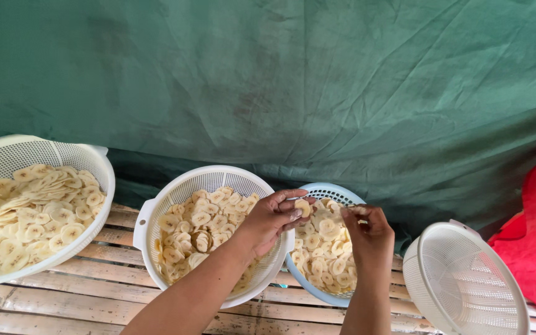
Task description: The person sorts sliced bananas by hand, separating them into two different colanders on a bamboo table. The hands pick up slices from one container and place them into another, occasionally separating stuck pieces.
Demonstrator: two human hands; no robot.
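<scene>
While both hands work over the blue basket (pixel 337 193), the left hand (pixel 274 220) pinches one banana slice (pixel 303 206) at its fingertips.

Left grip: pressed together on the pale round slice, held above the blue basket's rim. Right hand (pixel 370 232): fingers curled inward, thumb to fingertips; whether anything sits in that grip cannot be told. Blue basket holds sliced banana, touching a white basket (pixel 150 217) of slices on its left. Large white basket (pixel 103 170), also filled, stands far left; tilted white basket (pixel 466 282) far right. All rest on a bamboo-slat tabletop (pixel 103 285) before a green tarpaulin (pixel 317 87).
</scene>
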